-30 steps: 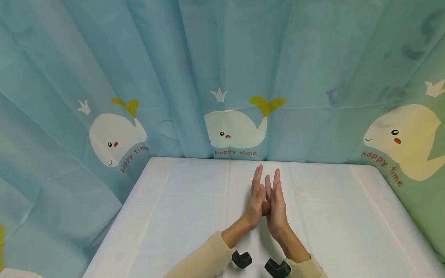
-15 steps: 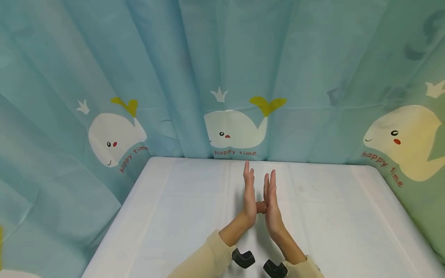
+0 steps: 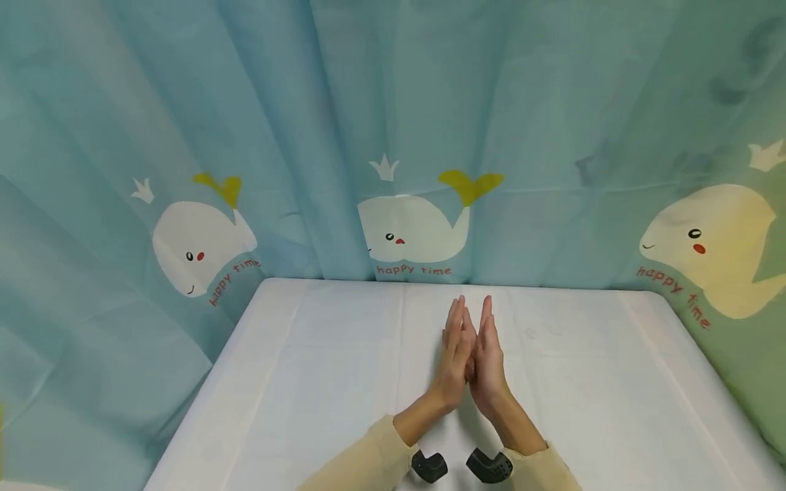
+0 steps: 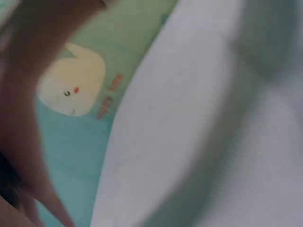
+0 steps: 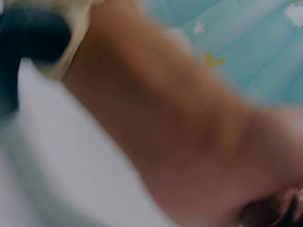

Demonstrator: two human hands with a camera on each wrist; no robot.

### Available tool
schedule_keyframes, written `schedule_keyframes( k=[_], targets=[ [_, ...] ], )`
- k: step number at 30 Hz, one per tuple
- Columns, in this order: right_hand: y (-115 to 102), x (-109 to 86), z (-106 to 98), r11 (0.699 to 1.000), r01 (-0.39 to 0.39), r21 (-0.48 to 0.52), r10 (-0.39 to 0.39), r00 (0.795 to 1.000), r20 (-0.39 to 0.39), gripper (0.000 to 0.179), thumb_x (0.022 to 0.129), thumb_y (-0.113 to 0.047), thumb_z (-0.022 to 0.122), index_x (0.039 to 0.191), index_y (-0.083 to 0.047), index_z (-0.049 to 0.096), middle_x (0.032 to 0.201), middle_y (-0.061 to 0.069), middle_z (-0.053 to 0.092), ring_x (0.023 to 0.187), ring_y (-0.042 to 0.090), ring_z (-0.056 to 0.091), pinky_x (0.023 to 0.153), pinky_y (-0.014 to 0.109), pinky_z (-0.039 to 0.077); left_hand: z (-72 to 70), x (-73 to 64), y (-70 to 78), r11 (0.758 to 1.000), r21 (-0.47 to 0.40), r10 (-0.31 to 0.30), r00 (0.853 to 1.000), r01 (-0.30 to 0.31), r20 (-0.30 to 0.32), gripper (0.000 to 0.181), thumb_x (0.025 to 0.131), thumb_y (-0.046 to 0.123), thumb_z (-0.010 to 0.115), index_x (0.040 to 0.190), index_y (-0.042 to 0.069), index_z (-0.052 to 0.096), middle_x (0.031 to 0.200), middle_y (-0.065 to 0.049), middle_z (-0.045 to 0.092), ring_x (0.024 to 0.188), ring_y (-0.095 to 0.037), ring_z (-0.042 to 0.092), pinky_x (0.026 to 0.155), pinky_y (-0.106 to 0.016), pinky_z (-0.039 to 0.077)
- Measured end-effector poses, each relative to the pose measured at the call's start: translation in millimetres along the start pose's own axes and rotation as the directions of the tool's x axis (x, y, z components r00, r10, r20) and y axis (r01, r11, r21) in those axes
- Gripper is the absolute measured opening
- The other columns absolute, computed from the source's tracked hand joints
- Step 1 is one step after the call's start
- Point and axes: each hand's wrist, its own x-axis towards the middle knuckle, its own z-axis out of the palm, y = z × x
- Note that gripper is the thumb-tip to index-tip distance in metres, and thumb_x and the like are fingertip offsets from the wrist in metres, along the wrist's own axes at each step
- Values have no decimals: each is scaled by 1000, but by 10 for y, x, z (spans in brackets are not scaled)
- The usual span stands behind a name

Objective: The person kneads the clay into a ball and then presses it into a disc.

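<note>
Between my two palms sits a small brown lump (image 3: 470,369) that looks like modelling clay. Most of it is covered by the hands in the head view. My left hand (image 3: 454,361) presses on it from the left with straight fingers pointing up and away. From the right, my right hand (image 3: 489,365) lies against it, its fingers straight too. In the right wrist view a dark brown part of the lump (image 5: 260,213) shows at the bottom right, below a blurred hand and wrist. The left wrist view is too blurred to show the lump.
Below the hands spreads a white tabletop (image 3: 331,348). A blue-green curtain (image 3: 417,88) with whale prints hangs behind it and along both sides. Black wrist cameras stick out from the left cuff (image 3: 402,433) and the right cuff (image 3: 534,460).
Half a second ago the palms stood farther apart with more of the lump showing. Now the left hand has shifted right and turned, and the palms are close together around the lump.
</note>
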Motion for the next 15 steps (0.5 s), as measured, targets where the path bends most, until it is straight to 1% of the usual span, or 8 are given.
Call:
schedule_keyframes(
  k=[1, 2, 3, 5, 7, 8, 12, 15],
  targets=[
    [36, 21, 7, 999, 9, -35, -9, 1000, -16, 53, 106, -66, 9, 155, -60, -9, 171, -9, 4, 97, -1, 54, 64, 17, 36, -12, -3, 21, 999, -49, -8, 1000, 7, -10, 58, 112, 38, 18, 167, 26, 6, 172, 3, 4, 148, -20, 29, 114, -38, 31],
    [75, 37, 11, 998, 18, -58, -20, 1000, -25, 53, 106, -65, 9, 155, -59, -9, 171, -9, 2, 123, -1, 50, 78, 17, 40, -24, 2, 48, 996, -89, -10, 1000, 9, -18, 58, 112, 39, 17, 167, 26, 5, 172, 2, 3, 147, -19, 28, 113, -35, 31],
    [119, 50, 15, 997, 29, -76, -31, 999, -35, 54, 107, -64, 9, 157, -57, -9, 171, -8, 1, 142, 2, 35, 95, 20, 39, -38, 12, 82, 991, -133, -12, 1000, 9, -25, 58, 112, 40, 16, 167, 26, 3, 172, 1, 3, 147, -18, 28, 113, -34, 30],
    [212, 55, 23, 996, 33, -86, -37, 998, -51, 57, 107, -63, 9, 159, -52, -10, 171, -8, -2, 154, 9, 18, 116, 33, 28, -63, 41, 151, 980, -198, 4, 1000, -9, -23, 59, 112, 39, 13, 167, 25, -1, 172, 0, 2, 149, -20, 26, 115, -39, 29],
    [295, 46, 33, 998, 37, -55, -40, 998, -57, 60, 107, -62, 8, 161, -45, -11, 171, -9, -7, 157, 15, 10, 125, 42, 13, -75, 86, 226, 971, -237, 29, 1000, -30, -8, 59, 111, 39, 11, 166, 23, -5, 172, 1, -1, 157, -16, 3, 124, -49, 6],
    [323, 35, 40, 999, 39, -23, -40, 998, -55, 60, 108, -60, 7, 162, -42, -11, 171, -10, -8, 157, 12, -8, 126, 45, -2, -79, 112, 257, 969, -241, 49, 999, -48, -2, 60, 111, 38, 10, 166, 21, -6, 173, 0, -2, 158, -17, -1, 124, -53, 2],
    [340, -29, 98, 994, 59, 96, -55, 997, -51, 59, 108, -60, 6, 163, -42, -8, 171, -13, -5, 156, 8, -8, 126, 37, -2, -100, 198, 309, 990, -129, 66, 998, -64, 5, 61, 112, 42, 10, 166, 16, -2, 173, 0, 1, 158, -19, 0, 124, -56, 1],
    [245, -89, 142, 990, 98, 96, -95, 995, -35, 57, 108, -61, 8, 162, -48, -4, 172, -11, 0, 156, 8, -4, 124, 26, 10, -119, 219, 233, 1000, -1, 23, 999, -23, -28, 63, 112, 45, 10, 167, 15, 5, 173, 0, 6, 158, -21, 3, 124, -57, 2]
  ],
)
